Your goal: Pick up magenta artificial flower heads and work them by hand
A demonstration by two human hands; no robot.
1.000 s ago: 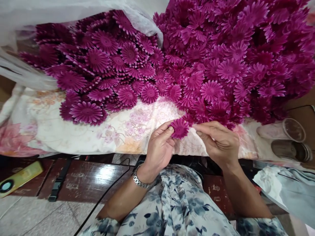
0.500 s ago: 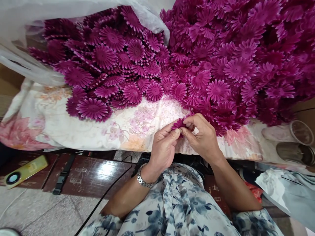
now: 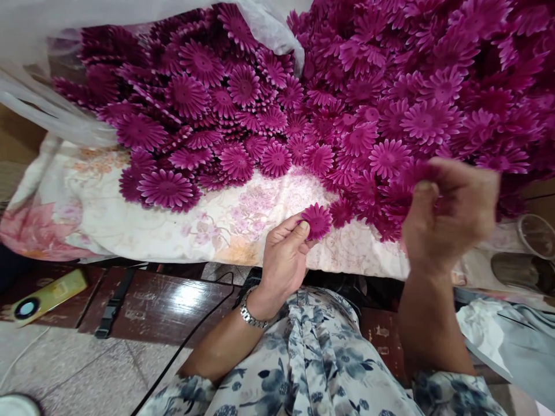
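Flower disc (image 3: pixel 317 221), magenta, daisy-shaped, sits pinched at its lower left edge between thumb and fingers of the left hand (image 3: pixel 284 260), low centre of the frame, face turned up toward the camera and just clear of the floral cloth (image 3: pixel 130 231) beneath it. Right hand (image 3: pixel 451 216) is at the right of the frame, raised and motion-blurred, fingers curled in against the near edge of the big flower heap (image 3: pixel 390 86); a bit of magenta shows at its fingertips, but whether it actually grips a flower cannot be told through the blur. Held disc lies to the left of and slightly below the right hand, well apart from it; left hand is the nearer one, being already on it. Disc is round and flat, so no long axis to speak of. Heap fills the upper right and centre; a second mass of the same flowers spills from a clear plastic bag (image 3: pixel 39 110) at upper left onto the cloth. Two clear cups (image 3: pixel 537 237) lie on their sides at the right edge, contents not discernible. Yellow device (image 3: pixel 43 293) rests at lower left on a dark wooden surface.
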